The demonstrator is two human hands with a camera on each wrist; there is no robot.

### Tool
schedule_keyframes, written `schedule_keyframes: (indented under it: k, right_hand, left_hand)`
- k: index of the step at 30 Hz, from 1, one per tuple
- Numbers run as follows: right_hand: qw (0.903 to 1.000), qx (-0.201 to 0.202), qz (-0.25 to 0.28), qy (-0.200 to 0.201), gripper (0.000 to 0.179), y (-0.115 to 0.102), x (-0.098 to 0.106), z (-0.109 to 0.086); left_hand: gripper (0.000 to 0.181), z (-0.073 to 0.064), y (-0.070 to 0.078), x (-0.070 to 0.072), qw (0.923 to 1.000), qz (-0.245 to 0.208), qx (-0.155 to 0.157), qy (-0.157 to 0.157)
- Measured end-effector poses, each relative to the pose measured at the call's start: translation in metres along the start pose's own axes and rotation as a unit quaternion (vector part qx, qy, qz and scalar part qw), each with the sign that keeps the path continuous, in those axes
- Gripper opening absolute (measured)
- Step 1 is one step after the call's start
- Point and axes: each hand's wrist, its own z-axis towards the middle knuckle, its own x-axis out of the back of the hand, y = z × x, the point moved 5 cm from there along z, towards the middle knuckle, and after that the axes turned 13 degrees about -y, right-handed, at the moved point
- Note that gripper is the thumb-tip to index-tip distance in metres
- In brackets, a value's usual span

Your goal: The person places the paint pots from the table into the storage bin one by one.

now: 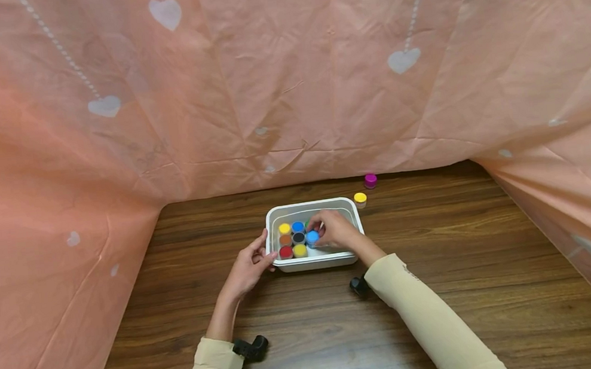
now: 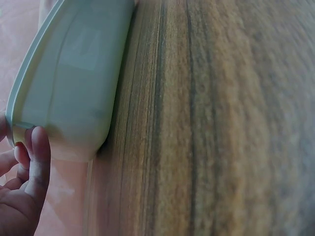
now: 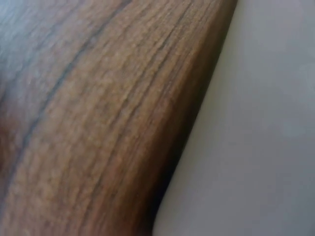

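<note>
A white plastic tub [image 1: 316, 258] sits on the table, holding several small paint pots with coloured lids in rows. My left hand [image 1: 247, 269] grips the tub's near left corner, and the left wrist view shows the fingers at its rim. Over the tub's right part, my right hand [image 1: 335, 229] reaches in and pinches a light blue-lidded pot [image 1: 312, 238]. Beside that pot are a black-lidded pot [image 1: 298, 238] and a yellow-lidded pot [image 1: 299, 250]. A green lid behind is mostly hidden by the right fingers. The right wrist view shows only tub wall [image 3: 256, 128] and wood.
Behind the tub's right corner stand a yellow-lidded pot [image 1: 360, 200] and a magenta-lidded pot [image 1: 370, 181]. Pink cloth [image 1: 309, 105] with white hearts hangs at the back and both sides of the wooden table [image 1: 442, 241].
</note>
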Motion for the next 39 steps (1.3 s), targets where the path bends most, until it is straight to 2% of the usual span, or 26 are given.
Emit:
schedule_keyframes:
  k: [4, 8, 12, 16, 22, 27, 31, 34, 39]
  right_hand:
    - [0.9998, -0.002, 0.019, 0.0, 0.036, 0.001, 0.009, -0.002]
    - [0.9987, 0.023, 0.041, 0.019, 0.036, -0.001, 0.029, -0.01]
    - [0.994, 0.042, 0.067, 0.076, 0.031, 0.003, 0.056, -0.019]
    - [0.9832, 0.033, 0.107, 0.144, 0.028, 0.018, 0.079, -0.026]
    - [0.9724, -0.002, 0.132, 0.193, 0.036, 0.054, 0.092, -0.028]
    - [0.9729, -0.047, 0.125, 0.189, 0.044, 0.085, 0.09, -0.023]
    - [0.9789, -0.089, 0.103, 0.153, 0.049, 0.101, 0.084, -0.018]
    - [0.9836, -0.099, 0.082, 0.127, 0.051, 0.108, 0.079, -0.016]
    - [0.9867, -0.108, 0.042, 0.113, 0.045, 0.113, 0.073, -0.018]
  left_hand:
    - [0.067, 0.0, -0.001, 0.0, 1.0, -0.002, -0.001, -0.001]
    - [0.067, 0.001, -0.001, 0.0, 1.0, 0.0, -0.003, -0.002]
    - [0.067, 0.001, 0.0, 0.0, 1.0, 0.0, -0.002, -0.001]
    - [0.067, 0.0, 0.001, 0.001, 1.0, -0.002, 0.0, 0.001]
    - [0.067, 0.0, 0.002, 0.0, 1.0, 0.001, -0.008, -0.001]
    - [0.067, -0.001, 0.001, 0.002, 1.0, 0.003, 0.0, 0.001]
    - [0.066, -0.001, 0.001, 0.003, 1.0, 0.006, 0.003, 0.002]
    - [0.067, -0.001, 0.001, 0.003, 1.0, 0.006, 0.002, 0.004]
    - [0.067, 0.001, 0.001, 0.001, 0.9999, 0.013, -0.001, -0.004]
